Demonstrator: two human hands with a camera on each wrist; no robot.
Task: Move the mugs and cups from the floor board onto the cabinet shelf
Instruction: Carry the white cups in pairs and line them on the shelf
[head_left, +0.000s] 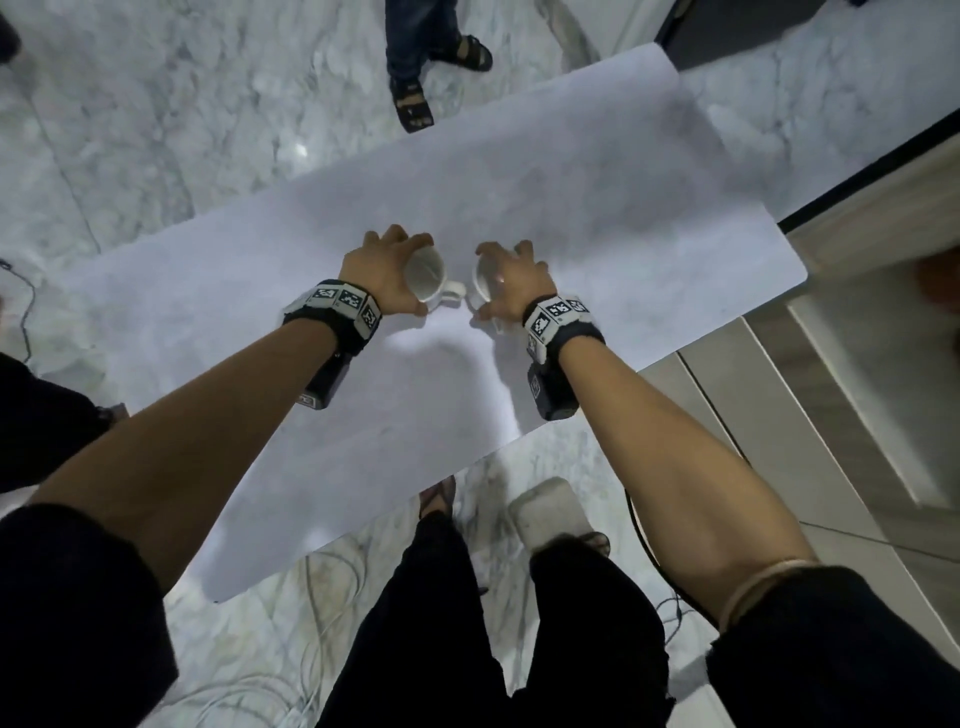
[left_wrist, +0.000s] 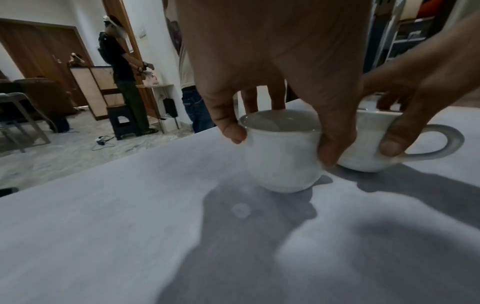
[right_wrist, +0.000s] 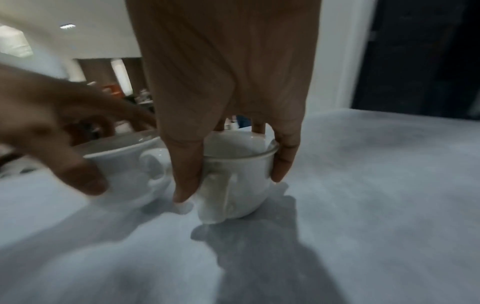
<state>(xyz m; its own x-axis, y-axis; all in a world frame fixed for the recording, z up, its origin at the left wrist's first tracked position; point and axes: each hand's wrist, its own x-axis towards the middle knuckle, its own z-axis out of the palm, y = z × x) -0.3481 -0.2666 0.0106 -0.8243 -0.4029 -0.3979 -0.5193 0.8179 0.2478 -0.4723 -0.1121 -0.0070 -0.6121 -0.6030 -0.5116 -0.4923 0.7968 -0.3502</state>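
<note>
Two white mugs stand side by side in the middle of the white floor board (head_left: 623, 218). My left hand (head_left: 410, 270) reaches down from above and grips the left mug (head_left: 431, 278) by its rim and sides; in the left wrist view this mug (left_wrist: 280, 164) sits between thumb and fingers at the board's surface. My right hand (head_left: 498, 280) grips the right mug (head_left: 480, 288) the same way. The right wrist view has this mug (right_wrist: 241, 197) under the palm, handle facing the camera. The left mug's handle (head_left: 454, 291) points toward the right mug.
The cabinet (head_left: 883, 249) runs along the board's right side, with something orange (head_left: 940, 275) inside. Another person's sandalled feet (head_left: 415, 104) stand at the board's far edge. My legs, a white block (head_left: 545, 509) and cables (head_left: 670, 613) lie at the near edge on marble floor.
</note>
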